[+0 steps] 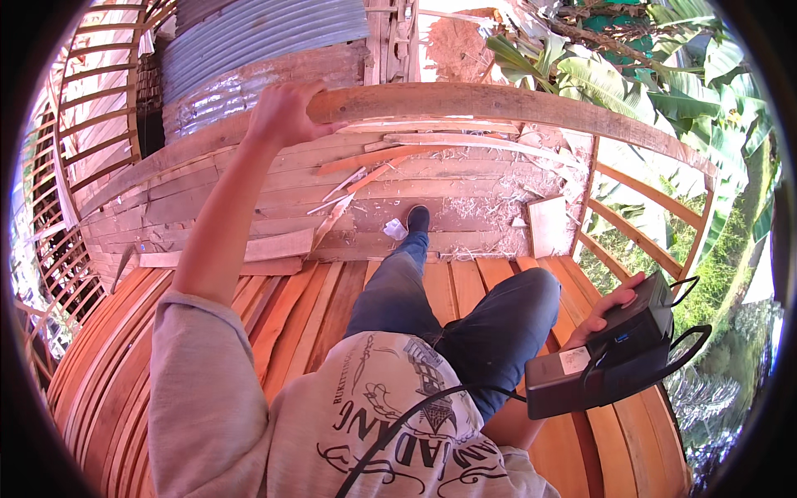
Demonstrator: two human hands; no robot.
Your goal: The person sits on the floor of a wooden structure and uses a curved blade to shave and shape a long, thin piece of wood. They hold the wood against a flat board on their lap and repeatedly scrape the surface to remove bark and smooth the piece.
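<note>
My left hand (284, 116) is raised ahead of me, its fingers wrapped over the top of a wooden rail (465, 101). My right hand (610, 309) is low on the right, with its fingers closed against the far side of a black box-shaped device (635, 319). Most of that palm and forearm is hidden behind the device. A lower dark box (548, 394) with a white label joins it, and a black cable (415, 408) runs from there across my shirt. Beneath me lies a stack of reddish-brown planks (299, 311).
My foot in a dark shoe (418, 219) rests on a plank surface strewn with shavings and split wood strips (415, 150). A corrugated metal sheet (266, 62) is beyond the rail. Slatted wooden frames (100, 100) stand at left; banana leaves (606, 83) grow at right.
</note>
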